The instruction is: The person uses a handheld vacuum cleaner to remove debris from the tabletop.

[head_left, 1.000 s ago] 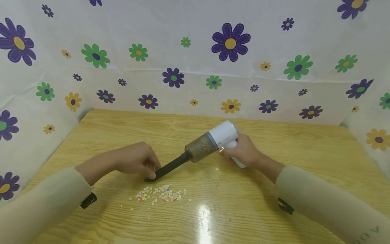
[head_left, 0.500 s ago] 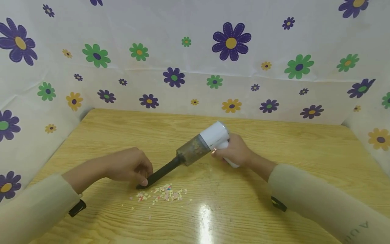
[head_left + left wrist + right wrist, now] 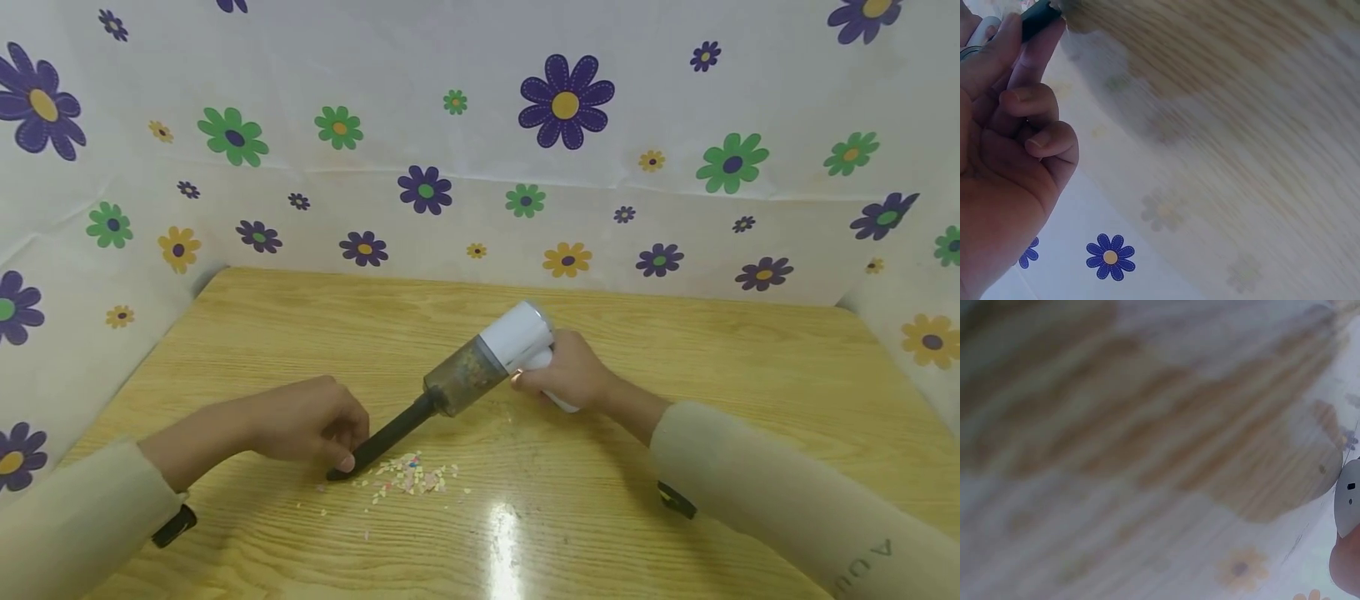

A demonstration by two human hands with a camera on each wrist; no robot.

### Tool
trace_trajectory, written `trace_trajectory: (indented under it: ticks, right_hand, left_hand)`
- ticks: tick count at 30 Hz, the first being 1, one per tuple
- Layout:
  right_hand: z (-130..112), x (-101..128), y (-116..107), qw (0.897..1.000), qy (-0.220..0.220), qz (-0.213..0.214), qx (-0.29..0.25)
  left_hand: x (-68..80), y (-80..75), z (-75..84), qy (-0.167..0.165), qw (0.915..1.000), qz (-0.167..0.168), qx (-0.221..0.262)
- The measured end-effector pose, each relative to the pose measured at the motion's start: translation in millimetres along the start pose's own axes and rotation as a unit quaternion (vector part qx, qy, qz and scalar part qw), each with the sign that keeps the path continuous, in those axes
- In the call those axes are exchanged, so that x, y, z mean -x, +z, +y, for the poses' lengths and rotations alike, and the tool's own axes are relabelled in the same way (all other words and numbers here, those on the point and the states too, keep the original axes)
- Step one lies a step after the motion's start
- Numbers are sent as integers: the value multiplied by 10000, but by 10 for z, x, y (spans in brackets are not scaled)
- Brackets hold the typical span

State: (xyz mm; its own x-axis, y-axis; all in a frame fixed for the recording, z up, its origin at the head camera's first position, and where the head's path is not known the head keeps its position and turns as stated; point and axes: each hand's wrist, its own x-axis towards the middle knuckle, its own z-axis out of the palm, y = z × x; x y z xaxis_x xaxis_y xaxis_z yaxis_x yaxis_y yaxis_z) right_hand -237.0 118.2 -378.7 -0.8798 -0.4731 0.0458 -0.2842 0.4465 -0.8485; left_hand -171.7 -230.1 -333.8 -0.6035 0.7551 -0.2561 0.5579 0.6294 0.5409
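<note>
A handheld vacuum cleaner (image 3: 517, 337) slants across the middle of the head view, with a white body, a see-through dust cup (image 3: 465, 375) holding bits and a long black nozzle (image 3: 392, 433). My right hand (image 3: 573, 371) grips its white handle. Near the nozzle's tip, my left hand (image 3: 315, 422) pinches the black tube between thumb and fingers; the left wrist view shows the other fingers (image 3: 1054, 139) curled loosely. Small confetti-like paper bits (image 3: 416, 477), mostly pale yellow and pink, lie scattered beside the nozzle. Only the handle's white end (image 3: 1347, 497) and part of the hand show in the right wrist view.
The wood-grain table (image 3: 675, 333) is shiny, with a bright glare spot near the front. A white cloth (image 3: 480, 150) printed with purple, green and yellow flowers hangs behind it and along both sides. Both arms wear beige sleeves (image 3: 780, 500).
Both hands have moved the vacuum cleaner left and toward me. Its nozzle tip has passed from behind the paper bits to their left side, where fewer bits now show.
</note>
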Motion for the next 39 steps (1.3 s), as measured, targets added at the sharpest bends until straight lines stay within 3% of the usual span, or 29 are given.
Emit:
trace_trajectory:
  ticks: [8, 23, 29, 39]
  right_hand:
    - [-76, -7, 97, 9993, -97, -118, -342]
    - [-177, -18, 290, 9987, -186, -376, -296]
    - [-143, -4, 242, 9990, -21, -327, -305]
    - [-12, 83, -27, 9997, 149, -26, -168]
  left_hand:
    - [98, -6, -17, -106, 9999, -51, -76]
    - [249, 39, -47, -314, 9948, -575, 779]
    - [175, 51, -58, -13, 9959, -601, 680]
    - [-48, 28, 28, 226, 9988, -235, 363]
